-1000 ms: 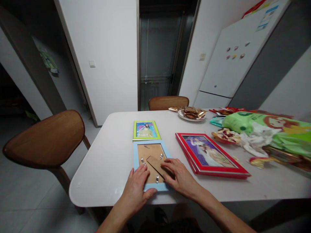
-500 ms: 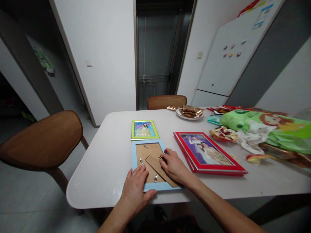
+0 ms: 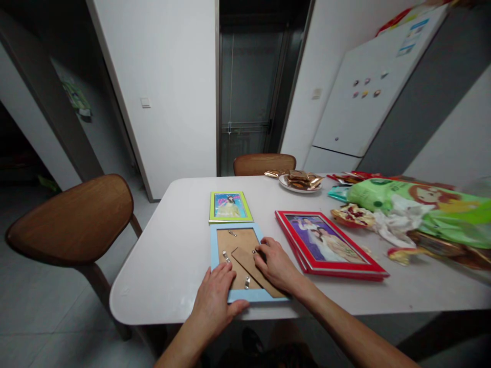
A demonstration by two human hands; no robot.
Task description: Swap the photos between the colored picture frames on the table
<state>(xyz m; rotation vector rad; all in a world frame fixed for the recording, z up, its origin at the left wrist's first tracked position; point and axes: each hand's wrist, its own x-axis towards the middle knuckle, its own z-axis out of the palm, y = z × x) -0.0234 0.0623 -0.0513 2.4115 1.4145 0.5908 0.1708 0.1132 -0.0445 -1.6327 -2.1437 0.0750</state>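
A light blue picture frame (image 3: pixel 214 250) lies face down at the table's near edge, its brown backing board (image 3: pixel 240 240) and folded stand (image 3: pixel 245 263) facing up. My left hand (image 3: pixel 217 291) grips its lower left corner, fingers over the backing and thumb along the near rim. Curled fingers of my right hand (image 3: pixel 278 263) press at a small metal clip (image 3: pixel 253 251) on the right side, partly hidden. More metal clips show at the left (image 3: pixel 226 256), bottom (image 3: pixel 247 282) and top (image 3: pixel 232 233). Touching or almost touching the far rim is a green picture frame (image 3: pixel 248 208), face up.
Red picture frames (image 3: pixel 307 217) are stacked to the right, a photo on top. Beyond stand a plate (image 3: pixel 297 190) of wrapped snacks, an opened pomegranate (image 3: pixel 353 215), crumpled tissue (image 3: pixel 395 222) and a green plastic bag (image 3: pixel 383 194). Wooden chairs (image 3: pixel 72 220) (image 3: pixel 264 163) flank the white table (image 3: pixel 164 255).
The view has shifted slightly. Both hands stay at the blue picture frame in nearly the same pose, and the clips look unchanged.
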